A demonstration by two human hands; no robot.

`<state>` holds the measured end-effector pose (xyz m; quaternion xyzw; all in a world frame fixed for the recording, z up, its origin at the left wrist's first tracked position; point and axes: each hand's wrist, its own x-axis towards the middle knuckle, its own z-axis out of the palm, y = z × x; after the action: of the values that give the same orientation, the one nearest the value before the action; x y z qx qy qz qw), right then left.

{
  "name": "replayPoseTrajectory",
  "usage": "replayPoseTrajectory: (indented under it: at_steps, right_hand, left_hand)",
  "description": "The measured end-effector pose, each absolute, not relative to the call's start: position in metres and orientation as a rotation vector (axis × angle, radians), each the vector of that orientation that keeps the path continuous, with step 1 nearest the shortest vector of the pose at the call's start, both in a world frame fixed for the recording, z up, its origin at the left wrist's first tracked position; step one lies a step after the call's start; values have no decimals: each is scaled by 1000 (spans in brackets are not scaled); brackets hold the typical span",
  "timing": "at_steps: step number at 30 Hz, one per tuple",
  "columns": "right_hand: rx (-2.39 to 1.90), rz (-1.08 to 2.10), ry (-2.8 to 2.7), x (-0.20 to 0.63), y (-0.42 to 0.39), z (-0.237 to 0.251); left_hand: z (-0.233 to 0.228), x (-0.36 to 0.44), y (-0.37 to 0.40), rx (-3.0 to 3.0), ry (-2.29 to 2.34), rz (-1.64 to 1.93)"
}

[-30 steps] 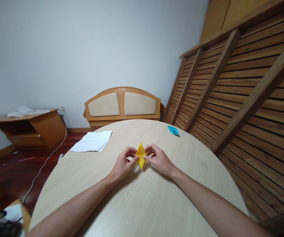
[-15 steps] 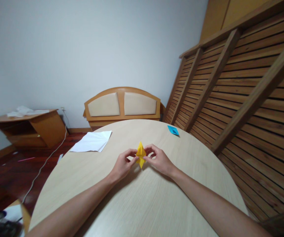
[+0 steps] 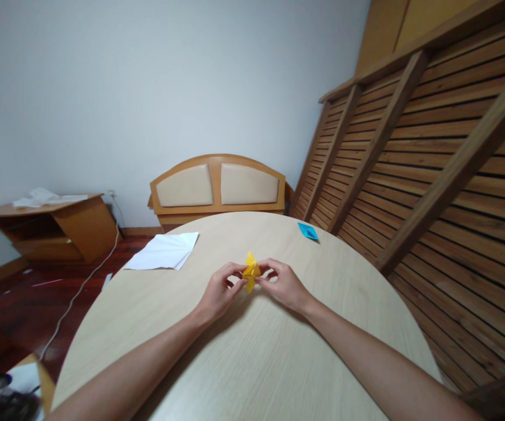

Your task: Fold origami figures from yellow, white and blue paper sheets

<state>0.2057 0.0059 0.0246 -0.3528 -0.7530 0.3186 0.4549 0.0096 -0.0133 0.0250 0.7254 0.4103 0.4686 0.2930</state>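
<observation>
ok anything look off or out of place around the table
Nothing on the table stands out. Off it, a cable trails loose across the floor, and scraps of paper lie there. Both hands pinch the yellow folded paper.

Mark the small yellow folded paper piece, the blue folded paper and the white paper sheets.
small yellow folded paper piece [image 3: 250,270], head view, its upper flap between both hands.
blue folded paper [image 3: 308,231], head view, its middle.
white paper sheets [image 3: 164,251], head view, centre of top sheet.

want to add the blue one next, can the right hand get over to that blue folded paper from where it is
Probably yes. The right hand is busy pinching the yellow folded paper with the left hand, but bare table lies between it and the blue folded paper; nothing blocks the way.
</observation>
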Motion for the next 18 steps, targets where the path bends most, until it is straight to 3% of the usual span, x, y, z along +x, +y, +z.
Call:
replayPoseTrajectory:
  at_steps: [18]
  right_hand:
    - [-836, 702, -1841, 203, 6, 22]
  left_hand:
    - [17, 11, -9, 1861, 1153, 1279]
